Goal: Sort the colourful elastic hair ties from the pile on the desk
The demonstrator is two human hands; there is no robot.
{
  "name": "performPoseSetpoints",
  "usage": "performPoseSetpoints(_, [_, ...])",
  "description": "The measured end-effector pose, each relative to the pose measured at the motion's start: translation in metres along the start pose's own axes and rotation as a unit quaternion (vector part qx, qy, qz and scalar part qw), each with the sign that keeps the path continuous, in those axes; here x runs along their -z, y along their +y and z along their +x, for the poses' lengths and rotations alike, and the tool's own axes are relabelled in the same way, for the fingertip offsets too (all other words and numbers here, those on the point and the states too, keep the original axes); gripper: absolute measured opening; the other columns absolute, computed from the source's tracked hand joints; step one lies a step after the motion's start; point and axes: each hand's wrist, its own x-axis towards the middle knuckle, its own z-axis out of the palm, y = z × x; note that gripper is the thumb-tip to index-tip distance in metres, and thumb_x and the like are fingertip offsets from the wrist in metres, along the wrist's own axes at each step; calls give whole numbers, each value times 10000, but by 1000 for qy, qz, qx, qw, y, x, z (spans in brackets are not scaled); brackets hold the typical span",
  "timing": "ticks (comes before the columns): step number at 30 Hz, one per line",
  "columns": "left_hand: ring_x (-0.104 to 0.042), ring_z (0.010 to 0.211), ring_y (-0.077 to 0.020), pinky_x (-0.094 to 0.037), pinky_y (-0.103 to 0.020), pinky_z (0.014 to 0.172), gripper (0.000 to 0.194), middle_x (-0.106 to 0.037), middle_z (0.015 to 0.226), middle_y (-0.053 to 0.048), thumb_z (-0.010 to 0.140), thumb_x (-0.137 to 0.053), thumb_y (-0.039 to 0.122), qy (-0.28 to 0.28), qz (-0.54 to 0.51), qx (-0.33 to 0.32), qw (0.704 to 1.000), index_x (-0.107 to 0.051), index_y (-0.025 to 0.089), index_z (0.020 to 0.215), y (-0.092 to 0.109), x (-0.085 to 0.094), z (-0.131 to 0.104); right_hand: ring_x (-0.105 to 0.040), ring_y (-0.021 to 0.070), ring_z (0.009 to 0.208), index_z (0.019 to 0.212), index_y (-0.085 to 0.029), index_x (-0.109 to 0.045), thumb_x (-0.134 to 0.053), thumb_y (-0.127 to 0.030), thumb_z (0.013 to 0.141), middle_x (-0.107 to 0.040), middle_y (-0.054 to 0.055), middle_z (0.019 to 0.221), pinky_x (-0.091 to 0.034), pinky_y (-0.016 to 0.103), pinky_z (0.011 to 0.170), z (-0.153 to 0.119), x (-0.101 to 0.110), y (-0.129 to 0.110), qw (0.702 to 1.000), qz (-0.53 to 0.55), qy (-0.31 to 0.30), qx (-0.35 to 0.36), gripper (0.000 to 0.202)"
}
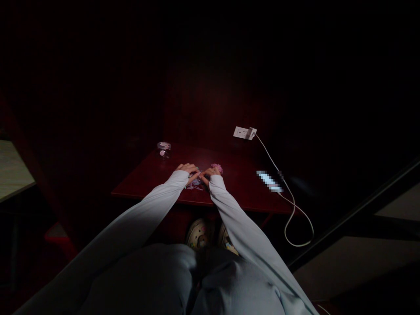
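Over a dark red table [144, 186], my left hand [188, 169] and my right hand [211, 172] come close together, thumbs and fingertips nearly meeting. The fingers of both look bent and pinched; what is between them is too small and dim to make out. Below and between the hands lies a small heap of thin purple and pale strands [194, 185], partly covered by them. A pink, frilly bundle [217, 167] sits just beyond my right hand, partly behind it. Left of the hands, farther back, stands a clear round jar [164, 151] with something pale pink in it.
A lit phone [269, 181] lies at the table's right side. Its white cable [293, 210] loops past the table edge and up to a charger [252, 133] in a wall socket [241, 132]. Shoes [199, 234] show below the front edge. Another light tabletop [13, 170] is at far left.
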Motion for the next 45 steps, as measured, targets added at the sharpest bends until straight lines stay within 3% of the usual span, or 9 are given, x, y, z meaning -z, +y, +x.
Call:
performPoseSetpoints(11, [-634, 1034, -226, -441, -344, 905, 140, -757, 1062, -35, 993, -636, 312, -22, -5, 19, 1000, -759, 251, 962, -3, 0, 3, -546, 267, 952, 877, -265, -835, -716, -442, 976, -743, 76, 855, -481, 386, 916, -6, 10, -8, 1000, 12, 4, 17, 235])
performPoseSetpoints(15, [-642, 982, -223, -450, -346, 901, 126, -742, 983, -31, 972, -640, 272, 6, -5, 40, 999, -748, 245, 913, -3, -2, 4, -560, 267, 997, 938, -267, -845, -718, -449, 979, -761, 77, 924, -470, 389, 936, -11, 13, -6, 1000, -1, 5, 13, 226])
performPoseSetpoints(21, [-624, 919, -222, -436, -348, 856, 170, -720, 903, -36, 993, -602, 294, 50, -26, 54, 997, -718, 230, 887, -6, -3, 3, -549, 297, 1118, 954, -270, -842, -812, -485, 901, -763, 78, 1007, -429, 423, 1001, -12, 16, -7, 998, -24, 4, -54, 224])
performPoseSetpoints(27, [-627, 884, -207, -435, -338, 817, 178, -730, 907, -27, 980, -581, 302, 86, -47, 42, 994, -719, 231, 892, -11, -2, 2, -523, 278, 1109, 1058, -299, -839, -731, -512, 966, -755, 67, 1070, -398, 421, 1026, -17, 21, -21, 1000, -17, 17, -21, 255])
performPoseSetpoints(37, [-635, 885, -198, -442, -326, 849, 195, -754, 930, -19, 987, -596, 337, 61, -44, 20, 997, -750, 246, 908, -5, -2, 1, -509, 271, 1086, 1035, -332, -865, -665, -552, 1006, -760, 53, 1091, -382, 411, 988, -18, 25, -27, 1000, -21, 1, 2, 299])
performPoseSetpoints(45, [-648, 949, -212, -437, -340, 887, 163, -757, 971, -21, 985, -615, 317, 50, -32, 40, 997, -740, 251, 903, 0, 4, -1, -524, 277, 1081, 954, -312, -868, -712, -543, 976, -750, 67, 1053, -376, 425, 1002, -11, 19, -12, 999, -30, 18, -36, 280])
